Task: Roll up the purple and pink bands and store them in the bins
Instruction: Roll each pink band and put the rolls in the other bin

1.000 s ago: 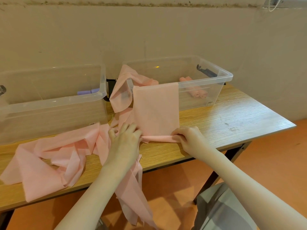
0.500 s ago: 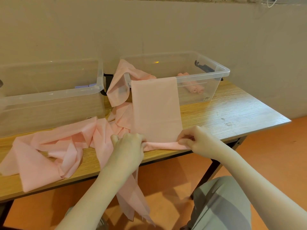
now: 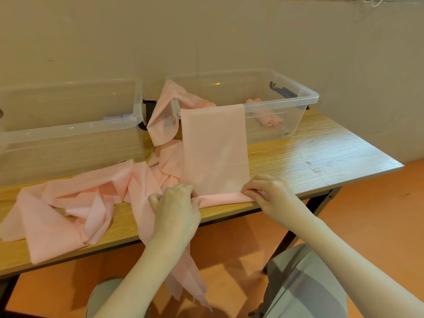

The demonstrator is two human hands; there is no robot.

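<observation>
Hands are working at the near edge of the surface (image 3: 321, 157), the left hand (image 3: 176, 203) and right hand (image 3: 268, 191) each pinching one end of the first narrow roll in a pink band (image 3: 214, 152). From that roll the band is running flat up over the front rim of the right bin (image 3: 307, 97), with its far end bunched inside at the bin's left corner. Finished pink rolls (image 3: 268, 119) are lying at the bottom of that bin, and something purple (image 3: 114, 117) is showing through the left bin (image 3: 68, 127). More loose pink bands (image 3: 68, 203) are sprawling across the surface to the left, one tail hanging off the edge toward the floor. The band looks thin, soft and very light, so it is likely to bend, skew and slacken if it is turned from one side only. Holding it at both ends of the roll, as the fingers are doing, looks right; steady, even pressure should stop it coning. The draped stretch may drag or slip off the rim as the roll is advancing.
</observation>
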